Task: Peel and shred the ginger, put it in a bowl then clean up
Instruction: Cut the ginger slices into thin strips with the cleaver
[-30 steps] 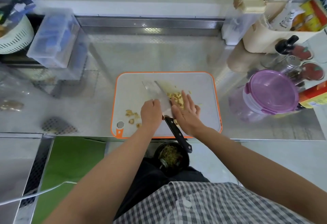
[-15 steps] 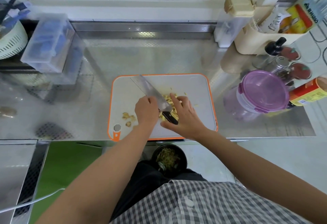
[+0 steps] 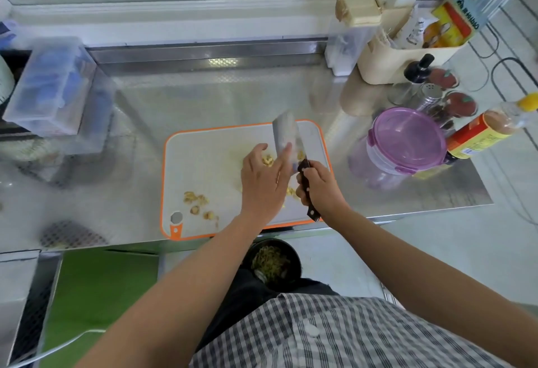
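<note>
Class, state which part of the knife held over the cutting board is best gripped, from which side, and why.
Grip the knife by its dark handle, coming from the near right: the handle points back toward the person while the blade points away. The right hand wraps it there.

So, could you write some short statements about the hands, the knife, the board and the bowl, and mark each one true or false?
1. The right hand grips the knife by its dark handle. True.
2. The purple-lidded container stands on the cutting board. False: it stands on the counter, right of the board.
3. Small ginger bits lie near the board's near left corner. True.
4. The black bowl sits on the counter behind the board. False: it is below the counter's near edge, with shreds inside.
5. The left hand holds the knife handle. False: its straight fingers touch the blade.
</note>
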{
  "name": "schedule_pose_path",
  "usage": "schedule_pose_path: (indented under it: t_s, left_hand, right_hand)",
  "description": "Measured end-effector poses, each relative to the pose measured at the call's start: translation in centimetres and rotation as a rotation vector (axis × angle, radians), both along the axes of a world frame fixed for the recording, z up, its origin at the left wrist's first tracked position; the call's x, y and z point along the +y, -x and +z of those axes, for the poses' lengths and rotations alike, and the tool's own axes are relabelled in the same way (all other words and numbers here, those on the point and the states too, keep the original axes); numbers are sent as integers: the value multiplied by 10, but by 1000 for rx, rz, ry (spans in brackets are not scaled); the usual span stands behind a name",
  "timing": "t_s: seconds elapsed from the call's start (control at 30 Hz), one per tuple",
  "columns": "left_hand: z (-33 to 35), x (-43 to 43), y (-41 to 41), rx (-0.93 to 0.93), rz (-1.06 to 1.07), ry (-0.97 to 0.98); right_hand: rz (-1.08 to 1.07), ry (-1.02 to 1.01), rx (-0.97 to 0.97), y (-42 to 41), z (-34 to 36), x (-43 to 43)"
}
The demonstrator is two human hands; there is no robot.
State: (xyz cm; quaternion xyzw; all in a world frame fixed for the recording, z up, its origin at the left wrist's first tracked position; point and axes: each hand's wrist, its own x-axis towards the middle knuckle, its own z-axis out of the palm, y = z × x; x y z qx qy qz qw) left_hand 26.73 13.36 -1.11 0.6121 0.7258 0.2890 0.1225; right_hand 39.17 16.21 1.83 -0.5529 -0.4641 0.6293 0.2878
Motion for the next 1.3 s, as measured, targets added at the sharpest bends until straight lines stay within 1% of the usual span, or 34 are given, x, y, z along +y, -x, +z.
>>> schedule_pose_path:
  t_s: [0.03, 0.13, 0.2, 0.3, 0.37, 0.43, 0.5, 0.57, 0.63, 0.73, 0.83, 0.93, 1.0, 1.03, 1.13, 1.2, 1.3]
  left_hand:
    - [-5, -4, -4, 41, -45, 67]
    - [-10, -10, -11, 65, -112, 329]
    - [-12, -9, -12, 83, -96, 424]
    - [-12, -10, -9, 44, 3, 534]
    - [-15, -11, -10, 49, 38, 501]
    - [-14, -13, -14, 79, -20, 408]
    - [-16, -12, -14, 97, -53, 416]
    - [-17, -8, -9, 36, 50, 491]
    - [-17, -7, -7, 8, 102, 465]
    - [-17, -4, -12, 66, 3, 406]
    - [-13, -2, -12, 66, 82, 390]
    - [-16, -3, -12, 191, -19, 431]
    - [-18, 1, -7, 167, 42, 443]
    - [-18, 3, -4, 171, 65, 424]
    - [-20, 5, 8, 239, 66, 391]
    - [-21, 7, 18, 225, 96, 420]
    - [-25, 8, 30, 183, 135, 471]
  right_hand:
    - [-3, 20, 26, -3, 1, 0]
    - [-3, 41, 60, -9, -2, -4]
    - [-19, 63, 79, -12, -2, -8]
    - [-20, 82, 87, -16, -2, -12]
    - [-12, 83, 90, -17, -2, -14]
    - [-6, 84, 96, -18, -2, -14]
    - [5, 84, 95, -20, 0, -13]
    - [0, 91, 87, -23, -1, -14]
    - [-7, 100, 83, -27, -2, -14]
    - [6, 105, 88, -27, -3, -14]
    - [4, 93, 102, -27, -1, -14]
    - [28, 51, 74, -29, 2, -11]
    - [51, -32, -11, -29, 1, -5]
    - [66, -92, -91, -29, 0, 0]
    - [189, -375, -472, -31, -8, 18]
    - [276, -517, -668, -32, -18, 31]
    - [303, -537, -822, -30, -36, 47]
